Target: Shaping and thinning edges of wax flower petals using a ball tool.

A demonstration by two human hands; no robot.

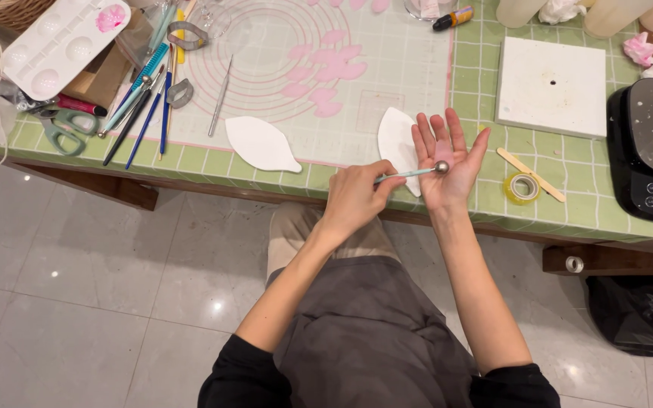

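Pink petal [438, 145] lies flat in right hand [443, 162], palm up, fingers spread apart, over table edge [493, 215]. Left hand [354, 198] w/ fingers clamped on ball tool [416, 172], metal ball pressed onto petal. White leaf shapes [260, 142] on mat [387, 60] just beyond; tape roll [522, 188] nr right hand.

Ball-ended modelling tool pressed on a pink petal held in an open palm.
The ball tool [415, 172] is a slim, pale blue-handled rod with a small metal ball at its tip; it lies nearly level, pinched at its handle end in the left hand [355, 196], the ball resting on the petal. The pink petal [440, 148] is thin, pale and small; it lies flat on the upturned palm of the right hand [443, 162], above the bench edge.
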